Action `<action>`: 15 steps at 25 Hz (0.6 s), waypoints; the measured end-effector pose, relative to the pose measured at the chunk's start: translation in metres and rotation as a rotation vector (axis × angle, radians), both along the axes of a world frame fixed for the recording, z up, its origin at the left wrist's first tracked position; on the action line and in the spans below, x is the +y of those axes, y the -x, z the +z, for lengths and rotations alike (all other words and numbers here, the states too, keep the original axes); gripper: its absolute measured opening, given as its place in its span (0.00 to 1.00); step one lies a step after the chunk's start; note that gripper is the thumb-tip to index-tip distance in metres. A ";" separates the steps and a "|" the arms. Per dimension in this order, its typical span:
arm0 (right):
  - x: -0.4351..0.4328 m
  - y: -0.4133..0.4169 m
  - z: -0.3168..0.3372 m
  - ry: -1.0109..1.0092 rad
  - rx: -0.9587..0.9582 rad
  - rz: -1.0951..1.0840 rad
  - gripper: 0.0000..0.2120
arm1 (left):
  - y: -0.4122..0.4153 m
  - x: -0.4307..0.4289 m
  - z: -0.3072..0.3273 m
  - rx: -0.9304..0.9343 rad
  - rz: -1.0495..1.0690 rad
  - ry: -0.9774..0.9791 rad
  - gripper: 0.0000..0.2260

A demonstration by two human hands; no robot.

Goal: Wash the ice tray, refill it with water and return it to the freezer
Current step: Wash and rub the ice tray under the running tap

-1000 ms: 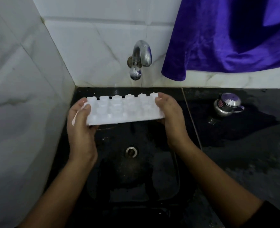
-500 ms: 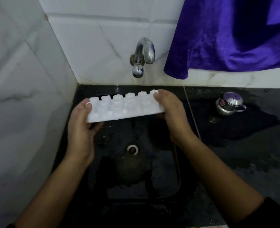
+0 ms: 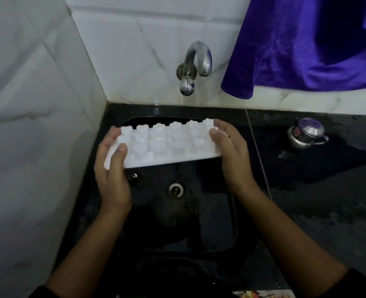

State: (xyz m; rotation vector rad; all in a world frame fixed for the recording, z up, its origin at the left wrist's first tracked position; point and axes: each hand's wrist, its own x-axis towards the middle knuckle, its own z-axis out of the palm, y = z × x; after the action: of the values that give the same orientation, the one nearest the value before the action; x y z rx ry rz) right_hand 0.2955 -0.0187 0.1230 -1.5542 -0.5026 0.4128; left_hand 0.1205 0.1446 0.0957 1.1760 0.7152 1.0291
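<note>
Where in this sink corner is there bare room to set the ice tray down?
Free: the dark counter right of the sink, in front of the small steel pot; and the sink floor around the drain. Crowded: the far sink edge, where both hands hold the ice tray below the tap.

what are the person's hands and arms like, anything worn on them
Both hands, left hand and right hand, are bare: no gloves, rings or watch visible. The forearms are bare too, with dark sleeves pushed up near the elbows, just showing at the bottom corners of the frame.
</note>
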 end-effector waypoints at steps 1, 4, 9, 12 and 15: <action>-0.002 0.004 -0.016 0.030 -0.038 -0.026 0.16 | 0.004 -0.003 -0.013 0.074 -0.012 -0.036 0.13; -0.012 0.014 -0.037 0.541 0.335 0.142 0.21 | 0.017 -0.012 -0.042 0.542 -0.180 0.412 0.08; -0.049 0.004 -0.032 0.616 0.097 0.431 0.17 | 0.020 0.004 -0.053 0.724 -0.291 0.706 0.25; -0.069 -0.016 -0.052 0.674 -0.246 0.257 0.09 | 0.005 -0.009 -0.040 0.742 -0.356 0.632 0.38; -0.094 -0.042 -0.054 0.705 -0.350 0.131 0.14 | -0.013 -0.039 -0.027 0.755 -0.430 0.512 0.43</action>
State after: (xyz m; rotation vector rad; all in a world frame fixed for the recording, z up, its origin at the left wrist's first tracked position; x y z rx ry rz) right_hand 0.3379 -0.1129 0.0693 -2.3042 -0.7850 0.4453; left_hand 0.1337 0.1055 0.0688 1.1739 1.1608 -0.0051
